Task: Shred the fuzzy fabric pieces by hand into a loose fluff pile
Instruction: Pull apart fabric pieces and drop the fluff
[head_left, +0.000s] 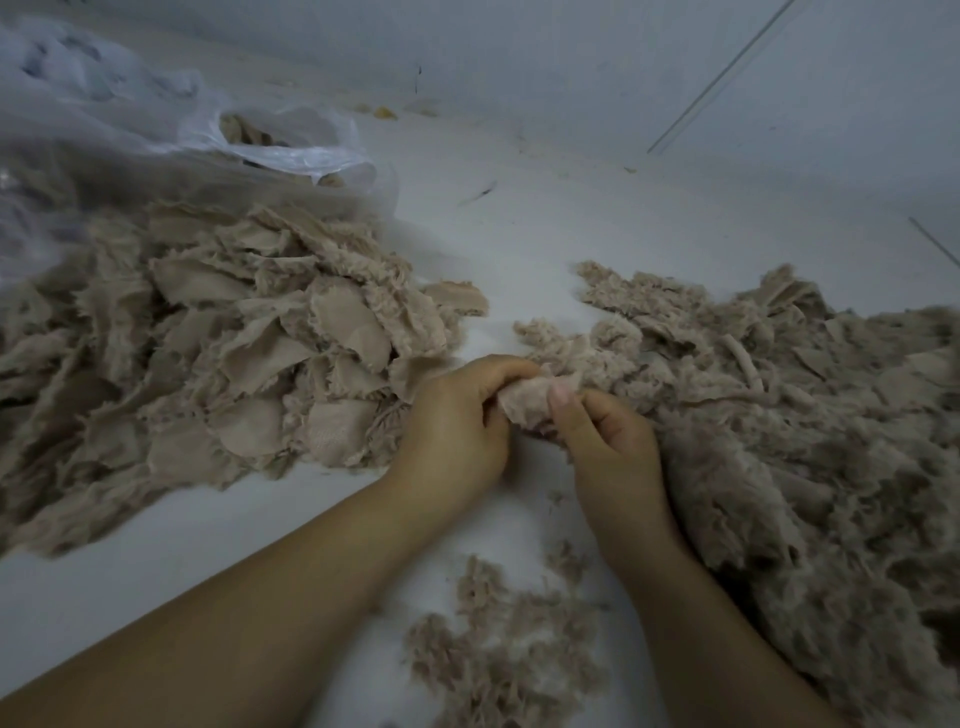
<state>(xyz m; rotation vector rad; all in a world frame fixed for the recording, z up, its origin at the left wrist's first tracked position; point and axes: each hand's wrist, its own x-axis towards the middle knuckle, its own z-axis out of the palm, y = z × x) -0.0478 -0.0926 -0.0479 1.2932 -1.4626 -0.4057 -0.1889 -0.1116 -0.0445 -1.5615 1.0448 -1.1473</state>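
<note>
The fabric pieces (218, 338) at nine o'clock are beige cloth, smooth matt on the backing, fuzzy at the edges; the fluff pile (779, 415) at three o'clock looks soft and fibrous; the plastic bag (291, 150) at eleven o'clock is thin, translucent, slightly glossy; the bench (545, 228) is matt white

Beige fuzzy fabric pieces (249, 332) heaped at left; loose fluff pile (779, 415) at right, one scrap (524, 402) between
</note>
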